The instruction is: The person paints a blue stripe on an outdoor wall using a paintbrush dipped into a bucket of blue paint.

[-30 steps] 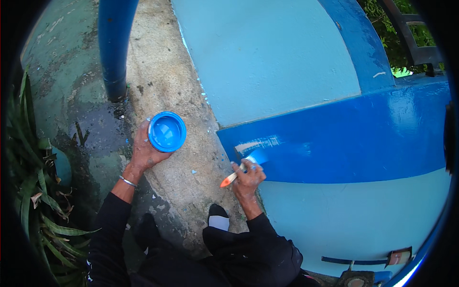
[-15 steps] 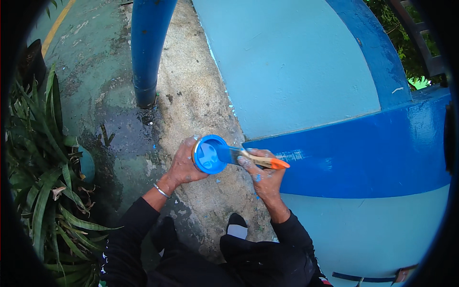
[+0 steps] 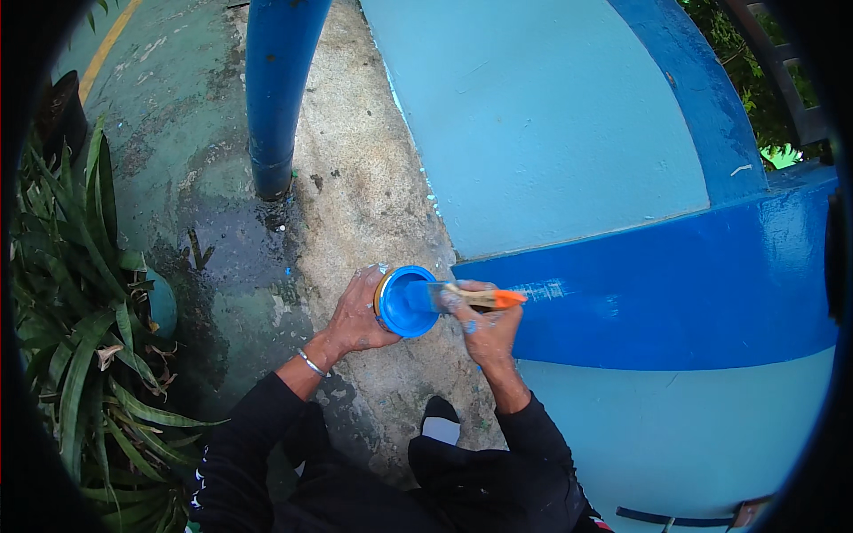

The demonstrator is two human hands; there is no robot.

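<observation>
Two hands meet over a strip of rough concrete (image 3: 351, 169), which runs forward between worn green floor (image 3: 169, 115) on the left and a painted wall on the right; a blue pillar (image 3: 277, 89) stands ahead, well apart from both hands, while the plant (image 3: 80, 355) fills the left edge, well away from the left forearm. The tightest side is the right, where the wall's dark blue band (image 3: 657, 293) begins just beside the right hand (image 3: 491, 333) in this view. The left hand (image 3: 355, 318) curls around the left side of the can (image 3: 387, 300), fingers wrapped against it; the right hand pinches the brush (image 3: 487, 299) between thumb and fingers. The can is held above the concrete in front of the person's feet, its mouth facing up, a gold-coloured edge showing at left and bright blue paint coating the inside. The brush, wooden with an orange handle end, lies across the mouth, its blue bristles inside the rim; how deep they sit is hard to tell. A second ago the brush was against the band; half a second ago it was at the can's right rim, and now the bristles reach farther in.
</observation>
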